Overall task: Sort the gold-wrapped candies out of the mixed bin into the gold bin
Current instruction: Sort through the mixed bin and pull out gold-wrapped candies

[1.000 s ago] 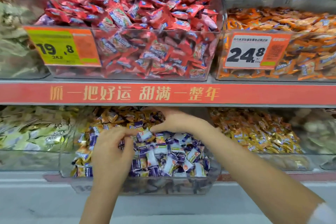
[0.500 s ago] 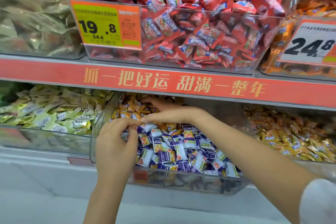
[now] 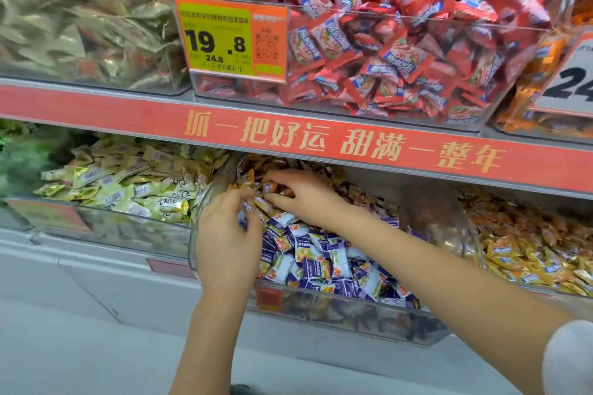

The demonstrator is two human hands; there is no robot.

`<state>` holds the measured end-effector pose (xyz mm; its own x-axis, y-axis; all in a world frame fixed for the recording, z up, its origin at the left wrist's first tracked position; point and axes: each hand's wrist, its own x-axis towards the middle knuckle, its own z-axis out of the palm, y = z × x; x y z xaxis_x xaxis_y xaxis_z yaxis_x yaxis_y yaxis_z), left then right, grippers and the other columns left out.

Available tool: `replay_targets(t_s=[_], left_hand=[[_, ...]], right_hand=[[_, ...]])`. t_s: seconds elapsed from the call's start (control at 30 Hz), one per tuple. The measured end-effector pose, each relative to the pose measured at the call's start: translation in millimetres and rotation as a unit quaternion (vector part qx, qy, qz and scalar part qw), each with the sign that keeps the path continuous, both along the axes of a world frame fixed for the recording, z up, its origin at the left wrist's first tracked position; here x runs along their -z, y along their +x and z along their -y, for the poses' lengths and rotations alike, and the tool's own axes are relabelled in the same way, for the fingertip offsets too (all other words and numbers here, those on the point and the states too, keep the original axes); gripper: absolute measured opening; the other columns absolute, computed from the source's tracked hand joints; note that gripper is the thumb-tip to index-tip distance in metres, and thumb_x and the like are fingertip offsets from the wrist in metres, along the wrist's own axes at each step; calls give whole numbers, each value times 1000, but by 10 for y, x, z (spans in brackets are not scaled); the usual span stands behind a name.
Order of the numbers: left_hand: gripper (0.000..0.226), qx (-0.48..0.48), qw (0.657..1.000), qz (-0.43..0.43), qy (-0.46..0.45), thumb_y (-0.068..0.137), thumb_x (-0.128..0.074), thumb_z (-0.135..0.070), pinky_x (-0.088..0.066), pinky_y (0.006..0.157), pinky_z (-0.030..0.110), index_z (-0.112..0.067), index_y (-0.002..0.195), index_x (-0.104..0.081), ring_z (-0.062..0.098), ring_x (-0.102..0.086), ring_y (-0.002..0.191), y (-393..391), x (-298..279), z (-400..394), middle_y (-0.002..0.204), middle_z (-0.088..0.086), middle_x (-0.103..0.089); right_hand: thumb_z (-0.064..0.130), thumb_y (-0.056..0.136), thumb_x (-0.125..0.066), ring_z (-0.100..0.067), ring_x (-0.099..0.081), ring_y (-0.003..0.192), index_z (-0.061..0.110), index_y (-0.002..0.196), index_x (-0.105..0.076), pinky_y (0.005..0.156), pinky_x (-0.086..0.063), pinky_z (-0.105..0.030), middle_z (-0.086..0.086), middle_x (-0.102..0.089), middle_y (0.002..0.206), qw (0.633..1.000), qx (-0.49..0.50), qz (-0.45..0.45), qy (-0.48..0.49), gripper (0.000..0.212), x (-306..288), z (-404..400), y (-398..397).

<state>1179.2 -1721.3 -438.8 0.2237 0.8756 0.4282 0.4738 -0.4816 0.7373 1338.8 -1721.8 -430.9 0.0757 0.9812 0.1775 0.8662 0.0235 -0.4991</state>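
Both hands have crept deeper toward the back of the mixed bin (image 3: 449,335) since a moment ago, and the camera has leaned in and swung left, so the lower shelf fills more of the view.

Mixed bin sits at the centre of the lower shelf, a clear tub. Purple-and-white candies (image 3: 316,261) heap its front; gold candies (image 3: 256,181) lie mostly at the back, around 12 o'clock of the pile.

Left hand (image 3: 226,239) comes up from 6 o'clock, fingers curled, fingertips pinching at wrappers near the bin's left wall. Right hand (image 3: 303,194) reaches in from 4 o'clock, fingers curled and pinching a small gold candy at the back. How many pieces either hand holds cannot be told.

Gold bin (image 3: 526,250) lies just beside the mixed bin at 3 o'clock, full of gold-orange wrappers. At 9 o'clock stands a pale bin (image 3: 122,183) of light yellow wrappers. Above, a red banner (image 3: 321,138) fronts the upper shelf, with red candies (image 3: 385,26) and a price tag (image 3: 229,38) reading 19.8.

Likely risks: slick foil could slip from a fingertip pinch and drop back among the purple pieces. Pale yellow wrappers at 9 o'clock look similar, so a handful could land in the wrong bin. Purple pieces may get scooped along with gold ones. The right forearm, crossing the heap, could push candies over the front lip.
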Motion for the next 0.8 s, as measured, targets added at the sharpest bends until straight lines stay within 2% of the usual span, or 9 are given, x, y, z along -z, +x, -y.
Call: replay_targets(t_s=[0.1,0.17,0.23,0.3,0.47,0.6,0.67,0.73,0.8], left_hand=[[46,60,996,-54,25,82,-70,-19,-47,84,35,-25,127,-58,21,-56,105,2,22,-37,120,-3,-59],[50,76,992,-93,48,81,-73,-28,-51,80,41,-28,128,-58,23,-60,100,18,24,-33,118,-3,-63],[47,87,988,-114,53,81,-72,-33,-51,73,43,-33,126,-59,23,-61,90,32,27,-27,105,-5,-67],[45,96,986,-130,51,81,-72,-35,-50,74,43,-34,125,-59,23,-61,87,40,41,-27,96,-7,-69],[25,72,970,-213,87,88,-62,-41,-34,77,35,-34,111,-68,25,-57,103,74,108,-44,108,-7,-68],[20,71,966,-230,95,91,-57,-42,-28,76,36,-34,100,-73,25,-54,103,102,94,-15,106,-7,-66],[17,63,965,-236,100,89,-62,-38,-30,79,39,-32,102,-72,27,-54,104,112,96,5,107,-5,-67],[18,71,959,-239,135,85,-67,-27,-33,79,41,-29,102,-72,30,-55,99,133,84,31,103,-4,-69],[17,107,958,-190,186,82,-63,-17,-39,76,41,-23,94,-74,29,-58,91,170,44,52,92,-4,-71]], right_hand=[[30,94,-57,-16,-56,106,16,133,-53,82,-39,-21,-5,-59,126,995,23,-97,-33,41,-60,84,46],[34,94,-57,-14,-53,107,18,134,-51,83,-39,-19,-1,-56,127,988,31,-139,-56,43,-122,155,86],[37,94,-56,-11,-50,103,19,136,-48,76,-38,-15,3,-54,120,986,39,-143,-78,47,-189,236,108],[41,93,-56,-15,-51,110,20,140,-44,81,-40,-19,2,-53,126,982,66,-155,-87,52,-233,303,135],[36,92,-58,-16,-43,127,18,147,-33,93,-32,-22,0,-43,145,935,143,-313,-84,63,-326,542,200],[30,92,-61,-14,-51,101,15,138,-46,69,-43,-23,-2,-56,124,910,204,-355,-60,50,-371,748,208],[27,93,-61,-15,-54,89,13,130,-53,72,-45,-28,-4,-62,112,898,233,-370,-45,41,-362,848,247],[24,95,-57,-12,-56,73,16,108,-60,59,-45,-27,0,-65,90,881,254,-394,-56,16,-395,999,265],[21,97,-54,-10,-51,56,17,94,-59,43,-39,-23,0,-62,73,840,265,-469,-67,8,-457,1170,276]])
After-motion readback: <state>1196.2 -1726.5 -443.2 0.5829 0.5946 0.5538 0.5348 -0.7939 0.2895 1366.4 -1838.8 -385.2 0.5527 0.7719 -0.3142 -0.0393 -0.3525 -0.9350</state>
